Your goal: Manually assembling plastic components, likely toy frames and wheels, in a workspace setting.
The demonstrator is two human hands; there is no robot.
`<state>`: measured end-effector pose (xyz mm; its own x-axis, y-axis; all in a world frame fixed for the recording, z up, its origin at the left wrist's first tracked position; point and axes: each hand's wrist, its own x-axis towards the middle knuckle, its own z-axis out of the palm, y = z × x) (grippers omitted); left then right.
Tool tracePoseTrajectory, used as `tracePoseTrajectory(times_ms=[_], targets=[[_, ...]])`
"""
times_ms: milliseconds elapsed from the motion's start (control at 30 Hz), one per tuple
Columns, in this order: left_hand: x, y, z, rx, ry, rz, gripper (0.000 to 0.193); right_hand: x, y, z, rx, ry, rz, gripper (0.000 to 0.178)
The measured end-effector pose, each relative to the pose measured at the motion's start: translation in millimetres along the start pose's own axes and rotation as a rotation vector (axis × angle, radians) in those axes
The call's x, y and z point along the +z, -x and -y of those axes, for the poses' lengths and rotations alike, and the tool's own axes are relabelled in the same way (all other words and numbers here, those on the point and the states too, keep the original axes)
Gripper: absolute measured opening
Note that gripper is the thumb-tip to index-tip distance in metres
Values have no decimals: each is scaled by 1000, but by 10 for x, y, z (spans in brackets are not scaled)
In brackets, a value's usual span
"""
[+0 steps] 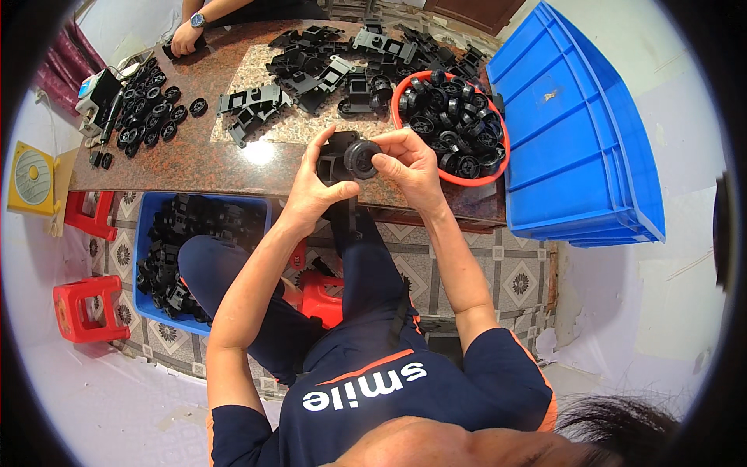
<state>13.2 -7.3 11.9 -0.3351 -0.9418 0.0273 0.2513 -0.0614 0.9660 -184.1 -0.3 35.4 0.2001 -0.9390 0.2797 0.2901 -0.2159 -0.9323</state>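
Just past the table's near edge, my left hand (310, 193) is closed around a black plastic bracket (333, 162), with its thumb and fingers on either side. A black wheel (360, 159) sits against the bracket's right side. My right hand (415, 167) pinches that wheel at its right edge between thumb and fingers. Whether the wheel is attached to the bracket or only held against it, I cannot tell. Beyond my hands, several loose black brackets (307, 74) lie piled on the table. To the right, a red basin (471, 182) is full of black wheels (447, 117).
Small black wheels (148, 117) are spread at the table's left, beside a small device (96, 97). Across the table rests another person's hand (185, 39). A large blue crate (576, 132) stands right. Below are a blue bin (175, 320) of black parts and red stools (87, 307).
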Motion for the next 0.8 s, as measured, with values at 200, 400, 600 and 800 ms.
tracePoseTrajectory(times_ms=[200,400,600,800], targets=[[-21,17,24,33,-20,15,111,15,-8,-64,25,29,27,25],[0,-3,5,22,-102,17,92,-41,-25,-135,157,143,61,36],[147,120,-1,213,-240,92,83,49,54,-131,74,-40,182,67],[211,49,-17,42,-28,14,79,-230,-135,-46,51,219,140,48]])
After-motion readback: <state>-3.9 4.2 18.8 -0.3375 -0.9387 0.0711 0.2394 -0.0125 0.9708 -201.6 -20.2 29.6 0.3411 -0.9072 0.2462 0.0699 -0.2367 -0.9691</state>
